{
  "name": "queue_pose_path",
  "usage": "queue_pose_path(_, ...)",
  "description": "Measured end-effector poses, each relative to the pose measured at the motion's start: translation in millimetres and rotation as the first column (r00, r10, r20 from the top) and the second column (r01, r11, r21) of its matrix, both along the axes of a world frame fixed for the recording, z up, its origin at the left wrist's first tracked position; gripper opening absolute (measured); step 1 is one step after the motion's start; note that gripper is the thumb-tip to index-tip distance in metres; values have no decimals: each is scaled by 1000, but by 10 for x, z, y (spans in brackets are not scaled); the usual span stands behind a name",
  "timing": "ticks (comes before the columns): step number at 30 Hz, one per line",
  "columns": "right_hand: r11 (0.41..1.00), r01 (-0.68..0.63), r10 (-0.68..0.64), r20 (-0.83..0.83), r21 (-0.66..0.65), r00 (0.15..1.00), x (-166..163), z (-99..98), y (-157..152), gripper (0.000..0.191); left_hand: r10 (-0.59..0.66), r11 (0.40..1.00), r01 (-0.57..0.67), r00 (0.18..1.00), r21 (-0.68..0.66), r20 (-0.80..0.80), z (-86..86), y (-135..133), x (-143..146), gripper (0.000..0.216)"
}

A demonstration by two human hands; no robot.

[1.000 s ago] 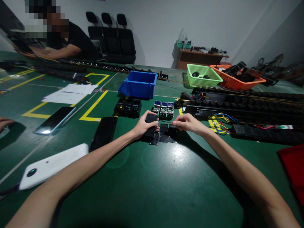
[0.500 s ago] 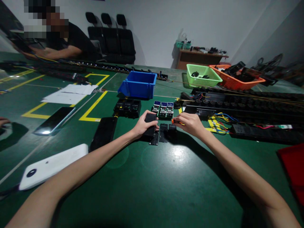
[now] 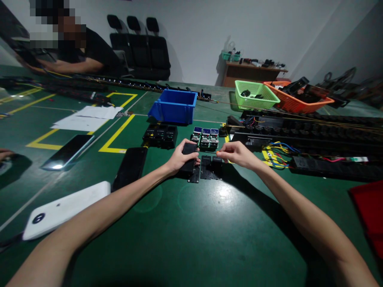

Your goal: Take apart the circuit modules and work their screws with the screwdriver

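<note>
While the left hand point(image 3: 178, 158) is pinning the case point(image 3: 189, 153) to the worktop point(image 3: 191, 227), the right hand point(image 3: 239, 154) is pinching an orange tool point(image 3: 218, 152) — steadying both is looking wise.

Your green table point(image 3: 191, 231) carries a blue bin point(image 3: 175, 105) at far centre. At far right, a green basket point(image 3: 255, 95) sits just beside an orange basket point(image 3: 295, 101). At near left you have a white device point(image 3: 64, 209). A black phone point(image 3: 131, 167) lies to its right, and papers point(image 3: 89, 117) lie farther off. A co-worker point(image 3: 80, 52) sits at far left.
</note>
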State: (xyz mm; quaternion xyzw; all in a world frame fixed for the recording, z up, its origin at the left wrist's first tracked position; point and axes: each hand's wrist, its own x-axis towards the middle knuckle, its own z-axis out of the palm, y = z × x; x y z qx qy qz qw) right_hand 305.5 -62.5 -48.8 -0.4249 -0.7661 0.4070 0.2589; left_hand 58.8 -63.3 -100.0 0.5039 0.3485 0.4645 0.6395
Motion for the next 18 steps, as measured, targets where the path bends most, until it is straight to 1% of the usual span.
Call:
queue_pose_path(1,994,14,-17,-28,-106,999,-10,8,-2,38,-6,1000,6,1000,0,-1,0,0,0,50)
queue_pose_path(2,983,23,-32,-44,-184,999,-17,12,-2,39,-10,1000,10,1000,1,-2,0,0,0,49)
queue_pose_path(3,973,31,-44,-55,-230,998,-22,12,-2,39,-11,1000,11,1000,2,-1,0,1,1,49)
queue_pose_path(5,972,32,-45,-48,-235,998,-27,8,0,39,-5,1000,5,1000,2,2,-1,3,1,49)
queue_pose_path(6,980,29,-35,-28,-195,999,-27,3,2,39,1,1000,-1,1000,1,3,-1,3,2,49)
queue_pose_path(7,992,29,-29,1,-122,1000,-25,-3,3,39,7,1000,-7,1000,0,4,-2,4,2,49)
queue_pose_path(8,1000,28,-28,37,-13,999,-21,-11,5,38,11,1000,-11,1000,-2,5,-2,4,3,48)
queue_pose_path(9,992,20,-30,79,122,996,-16,-23,7,36,13,1000,-13,1000,-4,6,-2,5,3,48)
queue_pose_path(10,963,4,-39,123,269,992,-8,-38,10,34,14,1000,-14,1000,-5,8,-3,5,3,48)
queue_pose_path(11,911,-18,-57,169,412,984,2,-56,11,32,14,1000,-14,1000,-6,11,-3,4,3,48)
queue_pose_path(12,849,-51,-79,221,526,972,13,-75,12,29,12,1000,-12,1000,-7,14,-3,4,3,48)
queue_pose_path(13,788,-90,-105,277,609,955,23,-96,11,27,10,1000,-10,1000,-8,16,-2,4,3,48)
queue_pose_path(15,684,-172,-166,382,708,909,40,-131,3,25,9,1000,-9,1000,-9,17,2,4,3,48)
queue_pose_path(16,644,-205,-196,418,737,887,44,-143,-4,26,11,1000,-10,1000,-10,15,5,3,3,48)
queue_pose_path(17,615,-230,-219,443,755,869,45,-150,-11,26,12,1000,-12,1000,-11,13,7,3,3,48)
queue_pose_path(18,597,-242,-233,455,764,860,42,-154,-18,27,12,1000,-12,1000,-11,12,10,4,2,48)
